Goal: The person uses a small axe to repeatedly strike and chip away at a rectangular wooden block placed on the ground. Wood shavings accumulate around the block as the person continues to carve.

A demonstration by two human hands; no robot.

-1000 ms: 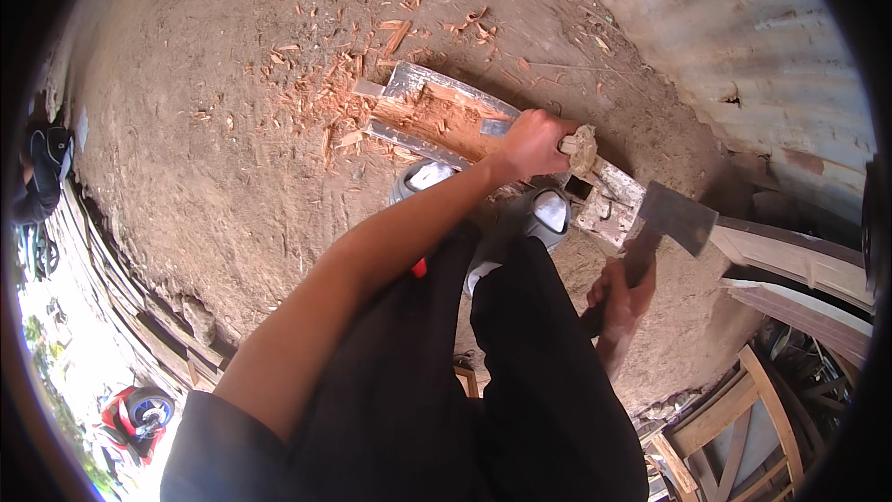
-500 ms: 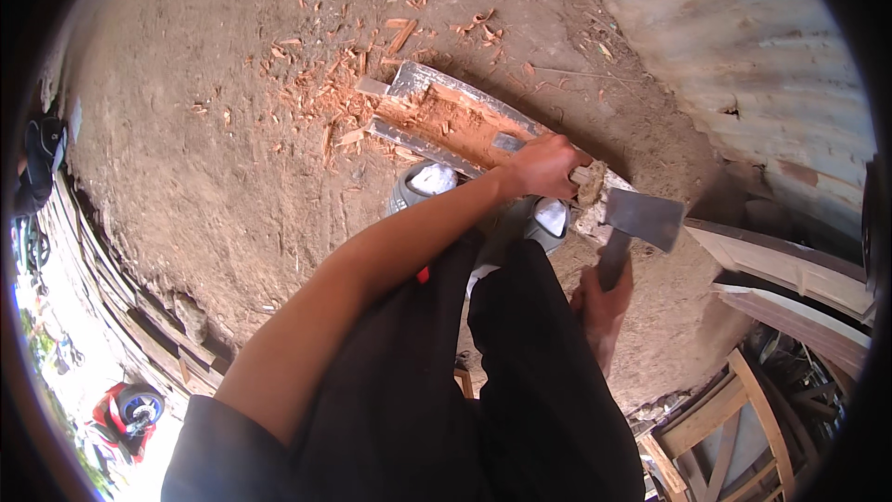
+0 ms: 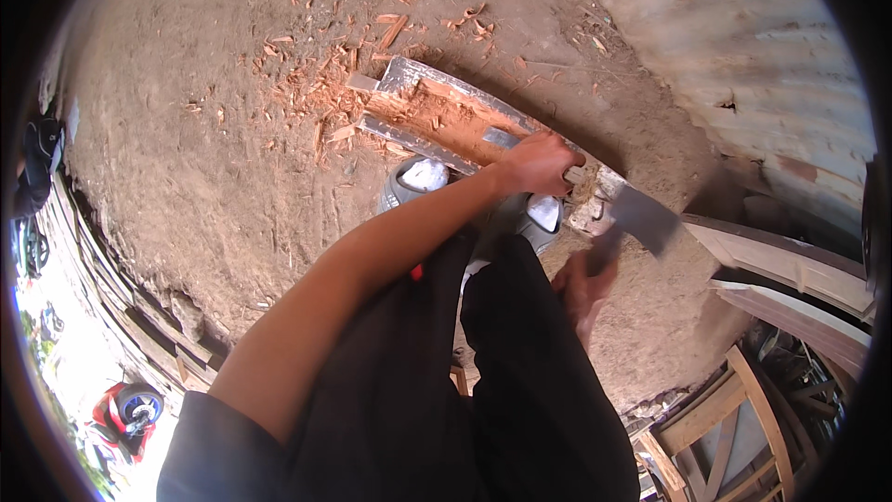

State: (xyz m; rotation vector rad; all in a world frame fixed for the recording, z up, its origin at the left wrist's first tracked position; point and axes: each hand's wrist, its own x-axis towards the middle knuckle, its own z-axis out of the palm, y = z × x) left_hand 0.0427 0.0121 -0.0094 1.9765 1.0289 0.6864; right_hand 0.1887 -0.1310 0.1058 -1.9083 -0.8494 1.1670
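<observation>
Orange-brown inside, the hollowed wooden beam (image 3: 477, 102) looks scuffed outside.

Soft daylight lay over the dirt floor (image 3: 223, 167); glare bleached the near left around the red motorcycle (image 3: 133, 409). Shadow hugged the far side of the wooden beam (image 3: 446, 121). I saw the hatchet (image 3: 643, 220) and right hand (image 3: 587, 284) blurred, planks (image 3: 172, 344) bowed along the left rim.

a chisel (image 3: 500, 137) slanted into hollowed wood (image 3: 453, 125) near a hatchet (image 3: 643, 220)
the wood's paint was worn, the chisel's blade flat, the hatchet's grey and blurred.
</observation>
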